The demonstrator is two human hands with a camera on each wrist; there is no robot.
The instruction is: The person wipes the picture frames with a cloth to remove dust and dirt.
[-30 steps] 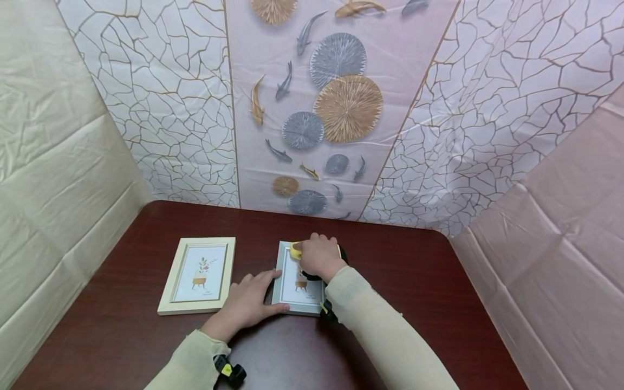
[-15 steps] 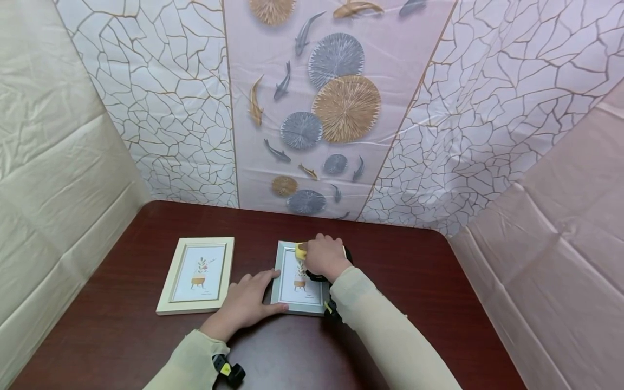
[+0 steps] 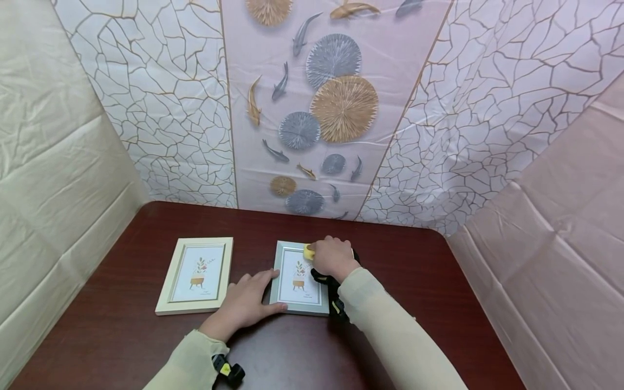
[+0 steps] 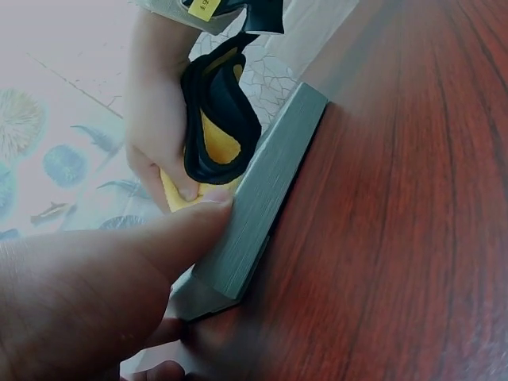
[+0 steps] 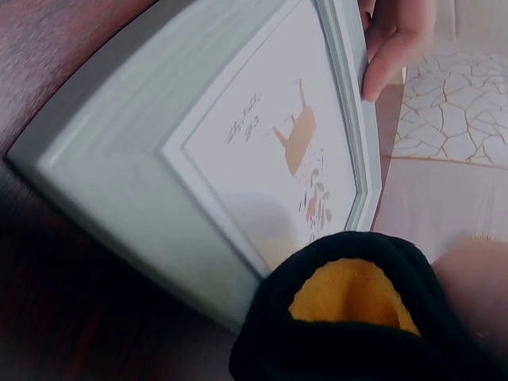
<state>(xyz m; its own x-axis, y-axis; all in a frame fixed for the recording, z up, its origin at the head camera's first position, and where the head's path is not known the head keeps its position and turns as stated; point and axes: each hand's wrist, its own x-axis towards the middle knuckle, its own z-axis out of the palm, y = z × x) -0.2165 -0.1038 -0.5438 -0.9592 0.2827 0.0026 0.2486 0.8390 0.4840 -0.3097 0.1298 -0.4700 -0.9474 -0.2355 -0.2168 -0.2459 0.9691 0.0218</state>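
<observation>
A silver-grey picture frame [image 3: 301,310] with a potted-plant print lies flat on the table. My left hand [image 3: 245,300] spreads its thumb and fingers against the frame's left side and lower-left corner; its thumb [image 4: 186,230] lies along the edge in the left wrist view. A yellow cloth [image 3: 308,252] with black edging is bunched in my right hand [image 3: 333,257], pressed over the frame's upper right part. In the right wrist view the folded cloth [image 5: 349,295] overlaps the frame's rim, and the print [image 5: 274,151] shows beside it. My right fingers are mostly hidden.
A cream picture frame [image 3: 168,295] with a similar print lies on the left of the dark red table [image 3: 409,303], close to my left hand. Patterned fabric [image 3: 331,179] hangs behind the table, with plain fabric [image 3: 73,216] on both sides.
My right hand has slid the cloth rightward along the upper part of the grey frame, uncovering more of the print. The left hand and both frames keep their places.
</observation>
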